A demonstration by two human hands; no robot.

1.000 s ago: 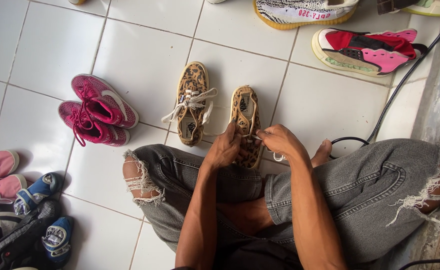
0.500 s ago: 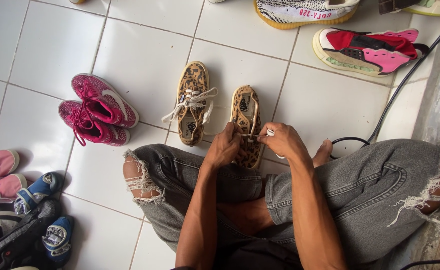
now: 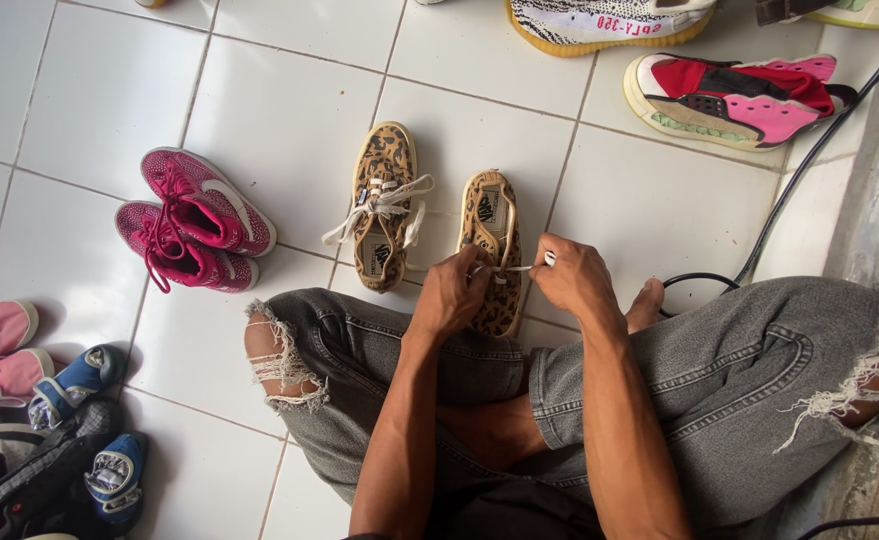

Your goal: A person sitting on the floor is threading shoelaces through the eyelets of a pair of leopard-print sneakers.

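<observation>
I sit cross-legged in torn grey jeans on a white tiled floor. Two leopard-print sneakers stand in front of my knees. The left sneaker [image 3: 382,205] is laced with a loose white bow. My left hand [image 3: 451,293] rests on the near end of the right sneaker [image 3: 490,225] and pinches its white lace [image 3: 519,267]. On the other side, my right hand [image 3: 572,279] grips the lace's far end, stretched sideways across the shoe between both hands.
A pair of pink sneakers [image 3: 194,218] lies to the left. Small pink, blue and black shoes [image 3: 34,420] pile at the lower left. A red-pink sneaker [image 3: 734,98] and a striped knit shoe [image 3: 604,20] lie at the top. A black cable [image 3: 809,165] runs along the right wall.
Both hands have shifted slightly on the right sneaker, and the white lace is now pulled taut sideways between them.
</observation>
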